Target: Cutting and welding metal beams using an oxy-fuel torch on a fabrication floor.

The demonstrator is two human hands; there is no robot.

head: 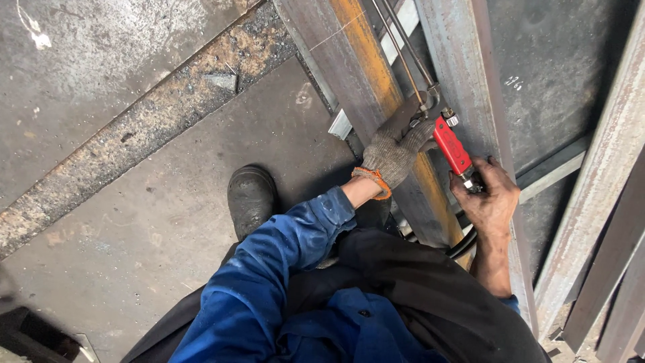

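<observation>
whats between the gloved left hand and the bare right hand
In the head view, the red torch handle spans the gap: the right hand grips its lower end, and the gloved left hand touches the metal fitting at its top, over the rusty steel beam.

The left hand (396,151) lies on the steel beam (366,81), just left of the torch handle (452,146). The right hand (489,198) holds the near end of this handle. Two thin rods (402,47) run far from the handle. A boot (251,198) stands on the floor (134,222), left of the beam.
</observation>
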